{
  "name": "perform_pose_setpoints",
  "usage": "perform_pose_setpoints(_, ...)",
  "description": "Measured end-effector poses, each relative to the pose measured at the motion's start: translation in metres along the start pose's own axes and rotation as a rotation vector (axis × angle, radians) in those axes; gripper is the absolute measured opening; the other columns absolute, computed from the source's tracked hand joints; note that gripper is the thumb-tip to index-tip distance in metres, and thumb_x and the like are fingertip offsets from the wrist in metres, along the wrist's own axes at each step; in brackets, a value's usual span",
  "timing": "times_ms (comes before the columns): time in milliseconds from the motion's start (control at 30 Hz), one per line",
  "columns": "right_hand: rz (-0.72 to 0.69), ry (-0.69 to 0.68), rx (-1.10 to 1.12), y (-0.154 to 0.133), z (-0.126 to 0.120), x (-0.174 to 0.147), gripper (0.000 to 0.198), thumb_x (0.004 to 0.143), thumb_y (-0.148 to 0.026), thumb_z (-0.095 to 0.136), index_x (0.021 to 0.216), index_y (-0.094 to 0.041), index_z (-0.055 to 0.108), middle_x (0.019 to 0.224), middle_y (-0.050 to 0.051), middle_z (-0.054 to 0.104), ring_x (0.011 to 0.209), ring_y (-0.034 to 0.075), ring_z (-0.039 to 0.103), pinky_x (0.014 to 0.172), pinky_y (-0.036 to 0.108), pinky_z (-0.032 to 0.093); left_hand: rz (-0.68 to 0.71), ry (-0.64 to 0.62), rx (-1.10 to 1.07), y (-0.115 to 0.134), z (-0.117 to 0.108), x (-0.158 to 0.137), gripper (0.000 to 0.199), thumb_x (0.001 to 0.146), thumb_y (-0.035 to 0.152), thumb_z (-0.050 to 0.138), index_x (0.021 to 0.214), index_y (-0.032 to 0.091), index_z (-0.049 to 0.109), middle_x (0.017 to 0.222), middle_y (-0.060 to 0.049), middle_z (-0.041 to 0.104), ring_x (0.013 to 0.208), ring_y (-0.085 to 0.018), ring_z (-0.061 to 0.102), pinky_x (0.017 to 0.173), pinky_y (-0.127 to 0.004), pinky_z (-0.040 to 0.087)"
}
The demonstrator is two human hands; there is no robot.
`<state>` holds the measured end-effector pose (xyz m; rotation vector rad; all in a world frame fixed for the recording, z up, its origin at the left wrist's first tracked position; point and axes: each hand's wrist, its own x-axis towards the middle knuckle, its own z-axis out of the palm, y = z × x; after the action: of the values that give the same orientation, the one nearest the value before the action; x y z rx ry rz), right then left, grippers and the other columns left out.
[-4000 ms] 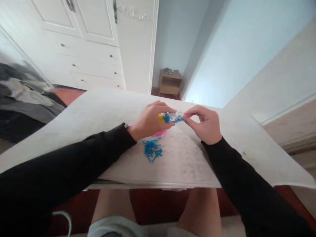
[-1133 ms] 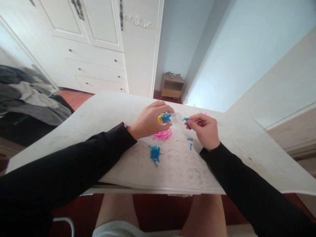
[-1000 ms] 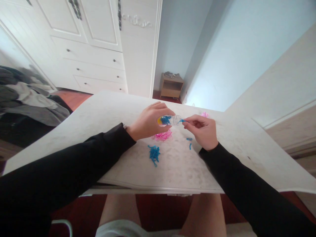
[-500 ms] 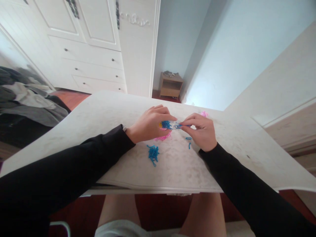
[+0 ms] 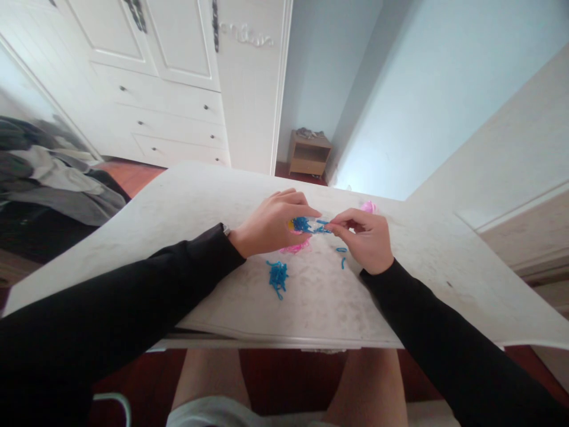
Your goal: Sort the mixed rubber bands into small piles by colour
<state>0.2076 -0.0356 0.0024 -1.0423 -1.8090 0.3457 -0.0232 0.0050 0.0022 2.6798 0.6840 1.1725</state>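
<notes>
My left hand (image 5: 275, 222) is closed round a small clear loom strung with blue rubber bands (image 5: 301, 224), with a bit of yellow beside the palm. At the loom's right end, my right hand (image 5: 367, 237) pinches a blue rubber band (image 5: 323, 222) between thumb and forefinger. Its far part is hidden by the fingers. Below the left hand lies a pile of blue rubber bands (image 5: 278, 276). Pink rubber bands (image 5: 297, 245) lie partly covered under that hand. Two loose blue bands (image 5: 341, 250) rest just left of my right wrist.
The white table (image 5: 213, 196) has smudges on its top. Behind the right hand sits a pink bundle (image 5: 368, 206). Beyond the table stand a white wardrobe (image 5: 178, 112) and a small wooden nightstand (image 5: 310, 153). Clothes (image 5: 57, 178) are heaped at the left.
My right hand has drawn slightly apart from the loom, and the blue band now shows stretched between its fingers and the loom. The left hand keeps its hold.
</notes>
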Motion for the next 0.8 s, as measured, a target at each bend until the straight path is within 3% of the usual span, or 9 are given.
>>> perform_pose_setpoints(200,-0.003,-0.012,0.043,0.0023,-0.0006,-0.0011,0.007,0.086,-0.027,0.079,0.081,-0.022,0.079,0.076,0.002,0.077,0.067,0.016,0.066,0.064,0.031,0.051,-0.006,-0.002,-0.002,0.0022,-0.0015,0.0013,0.024,0.082,0.016,0.074,0.104,0.021,0.08,0.089,-0.004,0.069,0.085,-0.018,0.062,0.078,-0.03,0.05)
perform_pose_setpoints(433,-0.131,-0.012,0.092,-0.0012,0.0004,-0.0011,0.006,0.092,-0.022,0.073,0.091,-0.026,0.079,0.093,0.004,0.078,0.087,0.021,0.072,0.079,0.036,0.058,0.009,0.044,0.012,0.0025,-0.0018,0.0021,0.025,0.08,0.014,0.073,0.103,0.021,0.08,0.086,-0.003,0.067,0.083,-0.017,0.061,0.08,-0.03,0.049)
perform_pose_setpoints(567,-0.198,0.064,0.042,-0.006,0.0015,0.0008,0.007,0.088,-0.02,0.077,0.084,-0.025,0.076,0.089,0.004,0.071,0.082,0.019,0.067,0.07,0.035,0.056,0.013,0.081,0.017,0.0024,-0.0012,0.0019,0.025,0.082,0.016,0.074,0.106,0.02,0.079,0.09,-0.004,0.069,0.085,-0.018,0.062,0.081,-0.031,0.05)
perform_pose_setpoints(800,-0.151,0.125,0.061,-0.0041,0.0018,-0.0031,0.007,0.084,-0.025,0.083,0.084,-0.024,0.077,0.078,0.001,0.073,0.071,0.017,0.066,0.068,0.034,0.056,0.017,0.09,0.016,0.0048,-0.0008,0.0013,0.027,0.08,0.015,0.074,0.106,0.02,0.078,0.09,-0.004,0.07,0.086,-0.018,0.063,0.083,-0.032,0.051)
